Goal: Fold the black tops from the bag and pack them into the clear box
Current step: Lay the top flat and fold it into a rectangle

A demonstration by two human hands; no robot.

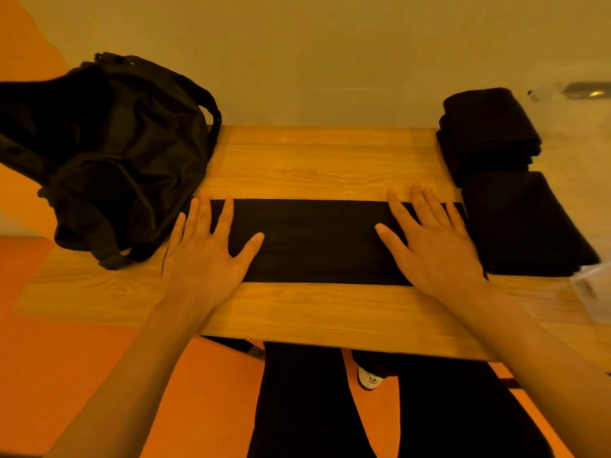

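A black top [317,241] lies folded into a long flat strip across the middle of the wooden table [314,160]. My left hand [206,249] rests flat on the strip's left end, fingers spread. My right hand [433,246] presses flat on its right end, fingers apart. The black bag [115,153] slumps at the table's left end. Two piles of folded black tops [486,133] [525,223] sit at the right inside the clear box [591,292], whose walls are faint and blurred.
A plain wall runs right behind the table's far edge. My legs in black trousers and a white shoe [368,380] show below the near edge, on an orange floor. Bare wood lies in front of and behind the strip.
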